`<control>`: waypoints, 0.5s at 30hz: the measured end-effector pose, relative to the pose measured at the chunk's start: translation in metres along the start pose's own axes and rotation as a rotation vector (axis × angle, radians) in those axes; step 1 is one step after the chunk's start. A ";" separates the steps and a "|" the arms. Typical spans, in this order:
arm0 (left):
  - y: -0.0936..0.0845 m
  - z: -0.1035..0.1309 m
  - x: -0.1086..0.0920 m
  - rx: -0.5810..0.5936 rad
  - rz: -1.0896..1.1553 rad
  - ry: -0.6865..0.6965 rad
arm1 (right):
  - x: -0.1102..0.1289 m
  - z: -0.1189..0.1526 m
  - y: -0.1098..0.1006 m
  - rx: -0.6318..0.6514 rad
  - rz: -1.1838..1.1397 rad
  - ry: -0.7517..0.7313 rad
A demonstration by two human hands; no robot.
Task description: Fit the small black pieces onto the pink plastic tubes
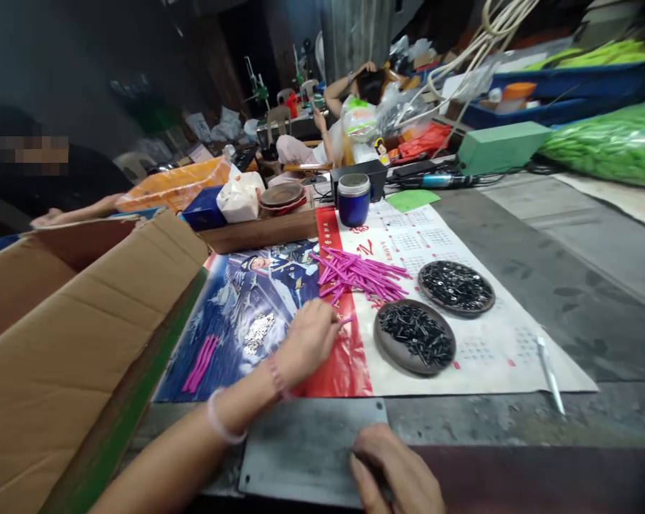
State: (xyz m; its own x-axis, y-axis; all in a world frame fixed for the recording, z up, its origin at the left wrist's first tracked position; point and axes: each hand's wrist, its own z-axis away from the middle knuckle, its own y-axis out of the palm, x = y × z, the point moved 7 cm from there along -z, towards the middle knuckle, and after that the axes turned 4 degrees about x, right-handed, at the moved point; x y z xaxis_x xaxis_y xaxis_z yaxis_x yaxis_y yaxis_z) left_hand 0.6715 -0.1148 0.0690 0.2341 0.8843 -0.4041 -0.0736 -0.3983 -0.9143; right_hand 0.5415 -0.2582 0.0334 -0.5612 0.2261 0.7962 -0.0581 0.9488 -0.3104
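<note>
Nearest to us, our right hand point(397, 464) was over the right end of a metal plate point(295, 450) on the table point(461, 421), its fingers bent and its thumb set apart; its underside was hidden, so we could not tell whether it had hold of anything. Our left hand point(310, 339) was above the red strip of a poster point(333, 382), its fingers drawn together in a pinch on a pink stick point(346, 321), whose end showed past the fingertips. We wore a white band point(220, 421) and a bracelet point(278, 378) on that arm. Just beyond the hand we had a pile of pink sticks point(362, 275), lying at mixed angles on the poster. Left of the hand we saw a cluster of silver pieces point(258, 333), and farther left three loose sticks point(200, 364) side by side. On our right stood the near dish point(394, 355) and, just beside it, the far dish point(458, 311), both filled with small dark pieces point(418, 332). We had a pen point(550, 375) across the poster's near edge, a blue cup point(354, 203) beyond the pile, and an open carton point(91, 307) along our left.
</note>
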 end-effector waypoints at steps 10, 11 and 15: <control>0.036 0.172 -0.019 0.217 0.860 -0.232 | 0.005 -0.001 0.011 0.249 -0.472 0.426; 0.043 0.177 -0.019 0.181 0.895 -0.247 | 0.010 -0.003 0.013 0.299 -0.453 0.412; 0.053 0.187 -0.016 -0.015 0.947 -0.242 | 0.026 -0.010 0.008 0.414 -0.310 0.270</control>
State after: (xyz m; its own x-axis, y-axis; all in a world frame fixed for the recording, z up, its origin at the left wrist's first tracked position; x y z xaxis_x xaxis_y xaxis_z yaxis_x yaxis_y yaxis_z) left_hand 0.4824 -0.1042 0.0214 -0.1208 0.2228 -0.9674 -0.1163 -0.9710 -0.2091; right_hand 0.5348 -0.2426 0.0564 -0.2390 0.0512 0.9697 -0.5342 0.8270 -0.1753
